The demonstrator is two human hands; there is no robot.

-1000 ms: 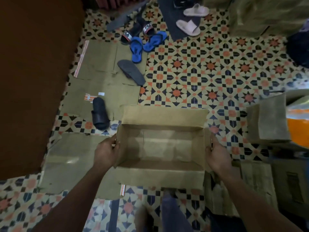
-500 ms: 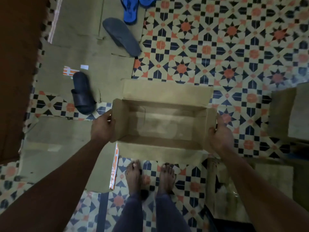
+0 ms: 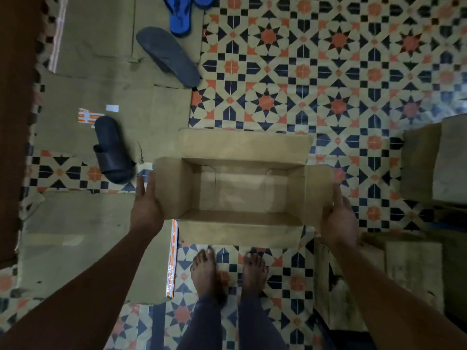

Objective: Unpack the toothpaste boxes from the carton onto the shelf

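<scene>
An open brown carton (image 3: 242, 147) hangs in front of me above the patterned floor, all its flaps spread outward. Its inside shows only bare cardboard; no toothpaste boxes are visible in it. My left hand (image 3: 146, 208) holds the carton's left end under the side flap, fingers wrapped behind the cardboard. My right hand (image 3: 337, 218) holds the right end the same way. No shelf is in view.
My bare feet (image 3: 227, 271) stand on the tiled floor below the carton. Flattened cardboard sheets (image 3: 83, 238) cover the floor at left, with a black slide sandal (image 3: 112, 150), a grey flip-flop (image 3: 169, 56) and a blue flip-flop (image 3: 180, 15). Other cartons (image 3: 434, 162) stand at right.
The view has tilted downward, bringing my feet into sight. The carton's side flaps have spread outward. Both hands keep hold of the carton's ends.
</scene>
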